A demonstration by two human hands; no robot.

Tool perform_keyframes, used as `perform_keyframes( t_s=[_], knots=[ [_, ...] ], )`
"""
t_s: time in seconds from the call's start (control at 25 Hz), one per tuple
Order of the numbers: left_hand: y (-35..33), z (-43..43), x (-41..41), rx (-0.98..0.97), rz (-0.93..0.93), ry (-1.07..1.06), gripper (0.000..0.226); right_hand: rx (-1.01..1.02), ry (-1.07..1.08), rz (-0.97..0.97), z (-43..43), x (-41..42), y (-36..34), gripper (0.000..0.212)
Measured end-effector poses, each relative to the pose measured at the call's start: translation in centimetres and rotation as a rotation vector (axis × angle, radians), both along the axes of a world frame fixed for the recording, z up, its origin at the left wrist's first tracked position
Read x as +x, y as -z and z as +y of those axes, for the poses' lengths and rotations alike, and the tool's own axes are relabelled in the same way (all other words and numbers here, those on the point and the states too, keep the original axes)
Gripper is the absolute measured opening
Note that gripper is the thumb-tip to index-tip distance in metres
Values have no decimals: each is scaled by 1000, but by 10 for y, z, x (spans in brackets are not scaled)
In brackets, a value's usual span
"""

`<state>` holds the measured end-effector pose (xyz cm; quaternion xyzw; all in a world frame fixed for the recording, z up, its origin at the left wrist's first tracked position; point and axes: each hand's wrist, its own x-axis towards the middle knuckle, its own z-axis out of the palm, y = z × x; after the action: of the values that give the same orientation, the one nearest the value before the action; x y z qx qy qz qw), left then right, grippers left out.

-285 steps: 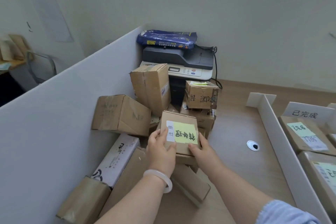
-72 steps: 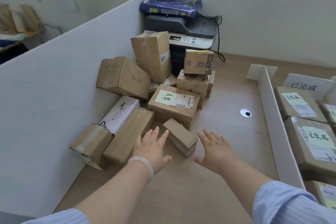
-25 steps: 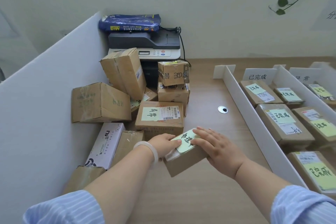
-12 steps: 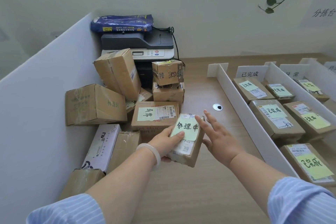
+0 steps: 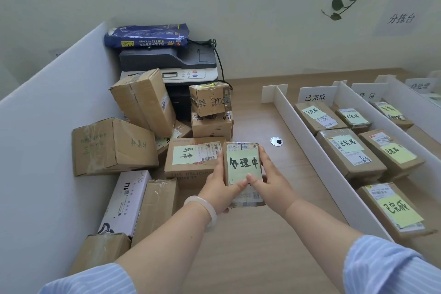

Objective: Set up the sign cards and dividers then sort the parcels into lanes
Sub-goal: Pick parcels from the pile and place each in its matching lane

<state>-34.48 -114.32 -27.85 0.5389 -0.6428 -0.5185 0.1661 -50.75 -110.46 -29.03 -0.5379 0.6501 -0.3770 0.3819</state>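
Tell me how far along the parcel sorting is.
Done: the dividers and sign cards stand, with labelled parcels lying between them. In hand: the left hand and right hand grip a small parcel with a green note. Left: the pile of boxes beside the printer.

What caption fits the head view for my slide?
A small parcel labelled 处理中, held by the left hand and right hand between the unsorted pile and the divided lanes.
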Motion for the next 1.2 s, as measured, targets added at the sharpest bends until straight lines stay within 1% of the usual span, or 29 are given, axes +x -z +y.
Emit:
perform_keyframes(
  t_s=[0.12,0.24,0.32,0.44,0.6,0.72,0.8,0.96,1.12,1.2],
  knots=[
    [-2,1,-4,-63,26,99,108,-26,59,-4,6,-8,-3,80],
    [-6,3,-14,-106,77,179,105,-30,129,5,19,-19,-9,80],
    [-7,6,-24,-113,123,249,104,-44,177,12,34,-28,-14,81],
    [-9,15,-45,-103,185,360,98,-46,289,-40,65,-43,-19,78],
    [-12,35,-81,-73,225,469,90,-61,400,-73,110,-70,-23,72],
    [-16,61,-108,-96,248,527,88,-95,488,-107,144,-93,-27,70],
    [-22,82,-128,-125,265,557,89,-110,510,-87,166,-107,-29,71],
    [-29,128,-183,-163,320,601,91,-85,531,31,215,-145,-39,70],
    [-35,199,-261,-119,373,653,95,-77,597,105,291,-210,-54,69],
    [-38,234,-297,-121,364,685,97,-80,630,128,329,-241,-60,68]
  ],
)
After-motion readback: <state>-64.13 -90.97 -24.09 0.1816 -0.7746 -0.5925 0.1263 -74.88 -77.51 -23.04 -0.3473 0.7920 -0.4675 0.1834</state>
